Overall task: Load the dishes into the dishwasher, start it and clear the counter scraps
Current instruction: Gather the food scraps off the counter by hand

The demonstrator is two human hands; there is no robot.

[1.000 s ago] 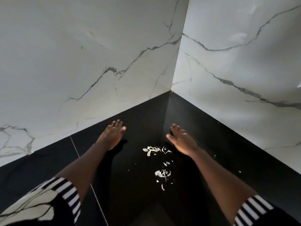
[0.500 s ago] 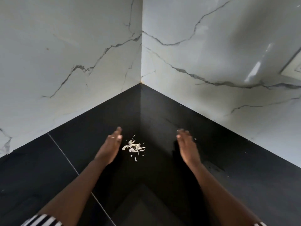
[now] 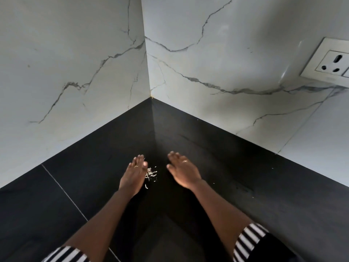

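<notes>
Two marble-look walls (image 3: pixel 75 72), pale with grey veins, met in a corner at twelve o'clock and filled most of what I could see. Below them ran the black counter (image 3: pixel 245 186), matt and smooth, with one thin pale seam (image 3: pixel 64 188) crossing it at eight o'clock. A white socket (image 3: pixel 332 63) sat on the wall at two o'clock. The person leaned in from six o'clock, striped sleeves (image 3: pixel 249 241) pushed up. The left hand (image 3: pixel 133 176) and right hand (image 3: pixel 184 172) both lay low over the counter with the fingers straight and close together, holding nothing. A ring (image 3: pixel 185 161) showed on the right hand. Between the hands, hard by the left one at its three o'clock, lay the scraps (image 3: pixel 151 174). They were a small loose heap of pale shavings, well apart from the right hand. A few stray flecks dotted the counter out at four o'clock. I could not tell whether the left hand actually touched the heap. The scraps looked dry, curled and nearly weightless, so they would probably skid easily on that slick surface and scatter at a quick sweep or a breath. Pinching them would likely lose half of them. To my mind they wanted herding with the hand edges into one cupped palm, or off the counter's front edge into it.
</notes>
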